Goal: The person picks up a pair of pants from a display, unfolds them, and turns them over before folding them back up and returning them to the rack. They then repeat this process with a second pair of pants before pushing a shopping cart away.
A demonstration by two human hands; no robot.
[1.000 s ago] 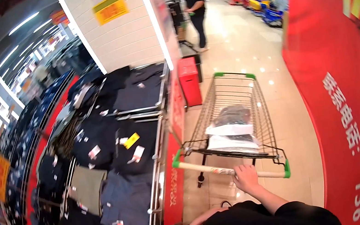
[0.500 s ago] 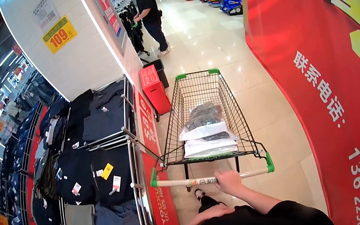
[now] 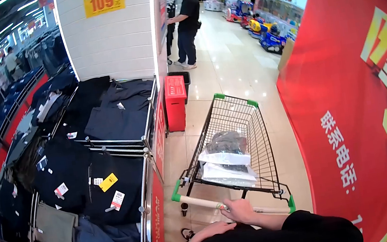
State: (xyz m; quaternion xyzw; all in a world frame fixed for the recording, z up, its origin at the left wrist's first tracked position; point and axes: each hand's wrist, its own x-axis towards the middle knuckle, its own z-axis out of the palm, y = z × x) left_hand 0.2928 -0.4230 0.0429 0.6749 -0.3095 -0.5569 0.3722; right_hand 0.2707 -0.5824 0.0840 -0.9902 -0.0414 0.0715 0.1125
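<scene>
My right hand (image 3: 240,210) is closed around the pale handle bar (image 3: 200,202) of a shopping cart (image 3: 235,134). Inside the wire basket lie clear plastic packages (image 3: 226,158) with dark and white contents. Near my body, just behind the handle, my left hand (image 3: 219,228) rests low with its fingers stretched out and pressed against my dark top. It does not hold anything that I can see.
Racks of folded dark trousers (image 3: 112,183) line the left side. Beyond the cart are a red bin (image 3: 177,102) and a person in black (image 3: 185,24). A red banner (image 3: 321,102) hangs at the right, with toy rides (image 3: 266,35) behind.
The view has tilted and turned, so the cart appears lower and slanted. My right hand stays on the handle, my left hand against my body. The person in black appears further right.
</scene>
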